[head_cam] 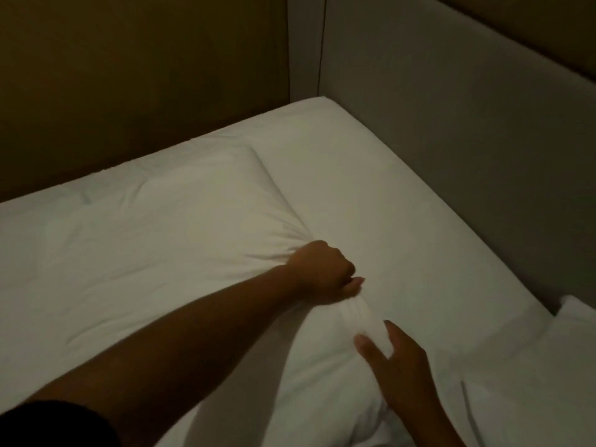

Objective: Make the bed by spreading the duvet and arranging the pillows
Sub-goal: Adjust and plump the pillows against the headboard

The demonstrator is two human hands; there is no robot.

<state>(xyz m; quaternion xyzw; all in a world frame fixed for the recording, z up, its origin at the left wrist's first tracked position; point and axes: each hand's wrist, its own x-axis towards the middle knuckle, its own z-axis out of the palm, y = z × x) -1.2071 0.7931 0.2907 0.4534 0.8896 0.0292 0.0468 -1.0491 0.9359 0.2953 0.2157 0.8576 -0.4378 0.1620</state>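
Dimly lit bed [403, 195] with a white sheet stood in a corner, brown wall [129, 75] on one side, grey padded panel [467, 108] on the other; white duvet [145, 237] lay puffed across the bed's left part; left hand [322, 272] was fisted round its bunched edge; right hand [396, 359], fingers straight and spread, touched the same gathered fold just below, gripping nothing.
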